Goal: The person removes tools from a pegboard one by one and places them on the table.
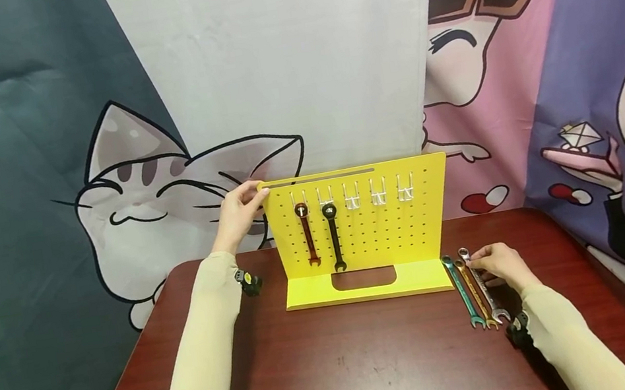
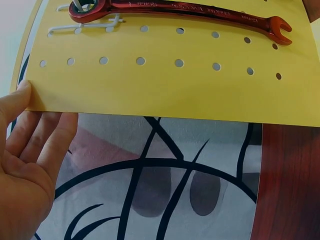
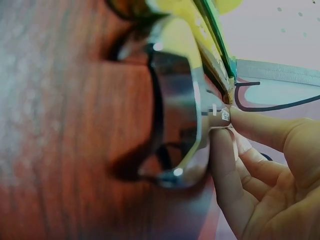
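Note:
A yellow pegboard [image 1: 378, 232] stands upright on the table. My left hand [image 1: 238, 213] pinches its upper left corner, thumb in front and fingers behind, as the left wrist view also shows. On the board's hooks hang a red wrench [image 1: 308, 235] and a black wrench [image 1: 334, 238]. To the right of the board, my right hand [image 1: 502, 265] pinches a silver wrench [image 1: 484, 287] near its upper end. In the right wrist view, the wrench's open end [image 3: 175, 110] looms close and blurred. Beside it lie a gold wrench [image 1: 475, 292] and a green wrench [image 1: 462, 290].
Several white hooks [image 1: 379, 197] on the board's right part hold nothing. The board's base [image 1: 314, 293] has a cut-out slot. The reddish-brown table [image 1: 336, 365] extends toward me. Behind it hangs a printed cartoon cloth [image 1: 299, 57].

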`<state>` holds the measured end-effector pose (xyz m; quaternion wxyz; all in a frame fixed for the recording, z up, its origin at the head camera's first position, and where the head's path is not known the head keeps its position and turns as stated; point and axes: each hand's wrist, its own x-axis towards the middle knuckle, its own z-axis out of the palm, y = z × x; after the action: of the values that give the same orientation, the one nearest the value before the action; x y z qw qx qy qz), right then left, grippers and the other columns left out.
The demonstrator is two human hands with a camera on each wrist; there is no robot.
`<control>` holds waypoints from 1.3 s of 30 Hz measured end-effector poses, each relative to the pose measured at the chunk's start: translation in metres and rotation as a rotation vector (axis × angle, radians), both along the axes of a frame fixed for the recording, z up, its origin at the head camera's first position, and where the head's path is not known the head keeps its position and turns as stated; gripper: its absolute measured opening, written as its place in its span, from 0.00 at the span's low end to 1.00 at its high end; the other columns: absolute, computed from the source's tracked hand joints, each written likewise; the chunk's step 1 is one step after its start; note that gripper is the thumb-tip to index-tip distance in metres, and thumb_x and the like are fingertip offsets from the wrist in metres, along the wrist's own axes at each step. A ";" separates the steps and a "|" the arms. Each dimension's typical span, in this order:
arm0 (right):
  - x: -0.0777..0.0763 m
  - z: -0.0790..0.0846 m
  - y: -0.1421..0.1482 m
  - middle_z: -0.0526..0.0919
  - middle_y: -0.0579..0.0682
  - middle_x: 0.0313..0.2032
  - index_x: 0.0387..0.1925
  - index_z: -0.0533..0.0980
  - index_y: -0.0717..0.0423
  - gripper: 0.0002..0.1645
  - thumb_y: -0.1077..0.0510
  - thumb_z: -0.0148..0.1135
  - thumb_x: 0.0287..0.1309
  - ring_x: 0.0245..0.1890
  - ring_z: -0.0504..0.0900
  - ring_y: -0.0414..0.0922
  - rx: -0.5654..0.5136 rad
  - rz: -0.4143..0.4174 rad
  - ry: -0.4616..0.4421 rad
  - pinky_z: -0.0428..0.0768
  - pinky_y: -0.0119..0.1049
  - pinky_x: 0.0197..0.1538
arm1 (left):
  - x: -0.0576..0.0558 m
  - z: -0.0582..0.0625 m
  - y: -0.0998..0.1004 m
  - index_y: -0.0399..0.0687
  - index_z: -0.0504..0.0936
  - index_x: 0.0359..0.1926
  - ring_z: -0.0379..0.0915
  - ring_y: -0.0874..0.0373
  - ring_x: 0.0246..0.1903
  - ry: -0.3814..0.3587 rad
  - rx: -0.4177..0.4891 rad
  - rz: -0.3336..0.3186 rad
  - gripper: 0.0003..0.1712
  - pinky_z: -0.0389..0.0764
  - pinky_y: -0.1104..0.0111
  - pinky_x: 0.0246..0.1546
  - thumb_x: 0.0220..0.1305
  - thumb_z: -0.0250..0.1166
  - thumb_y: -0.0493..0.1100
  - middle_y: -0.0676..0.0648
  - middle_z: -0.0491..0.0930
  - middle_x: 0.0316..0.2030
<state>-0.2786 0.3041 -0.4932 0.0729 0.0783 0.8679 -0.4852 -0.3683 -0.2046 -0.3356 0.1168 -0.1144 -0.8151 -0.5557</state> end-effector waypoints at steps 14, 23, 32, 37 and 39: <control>-0.001 0.001 -0.001 0.83 0.58 0.37 0.46 0.77 0.75 0.18 0.59 0.63 0.66 0.31 0.82 0.45 0.000 0.005 -0.021 0.89 0.44 0.33 | 0.000 0.000 -0.002 0.45 0.82 0.57 0.83 0.53 0.43 0.008 -0.014 -0.014 0.20 0.87 0.60 0.49 0.71 0.66 0.51 0.42 0.86 0.42; -0.003 0.003 -0.002 0.83 0.58 0.36 0.45 0.77 0.75 0.18 0.60 0.64 0.65 0.31 0.82 0.45 0.025 0.003 -0.010 0.89 0.44 0.32 | 0.000 0.000 -0.001 0.45 0.83 0.56 0.83 0.53 0.43 0.012 -0.007 -0.016 0.20 0.86 0.57 0.50 0.70 0.66 0.51 0.42 0.86 0.42; -0.004 0.003 -0.003 0.83 0.58 0.36 0.44 0.79 0.73 0.17 0.59 0.64 0.64 0.31 0.82 0.46 0.043 0.017 0.001 0.89 0.43 0.33 | 0.000 -0.002 -0.003 0.45 0.82 0.55 0.83 0.51 0.43 0.001 -0.005 -0.015 0.20 0.85 0.52 0.52 0.69 0.67 0.52 0.41 0.86 0.41; -0.005 0.001 -0.002 0.84 0.57 0.35 0.43 0.79 0.73 0.16 0.59 0.63 0.65 0.31 0.82 0.45 0.022 0.034 0.005 0.89 0.43 0.33 | 0.000 -0.002 -0.003 0.45 0.82 0.56 0.83 0.51 0.44 -0.008 -0.013 -0.013 0.21 0.84 0.50 0.52 0.70 0.67 0.52 0.41 0.86 0.42; -0.005 0.000 -0.001 0.84 0.55 0.35 0.43 0.79 0.73 0.16 0.60 0.63 0.65 0.30 0.82 0.45 0.014 0.038 0.005 0.89 0.44 0.33 | -0.001 -0.001 -0.002 0.45 0.82 0.56 0.83 0.51 0.44 -0.006 -0.010 -0.017 0.21 0.84 0.50 0.53 0.70 0.67 0.52 0.42 0.86 0.42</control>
<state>-0.2839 0.3029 -0.4930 0.0793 0.0610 0.8729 -0.4776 -0.3692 -0.2063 -0.3365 0.1091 -0.1202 -0.8172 -0.5530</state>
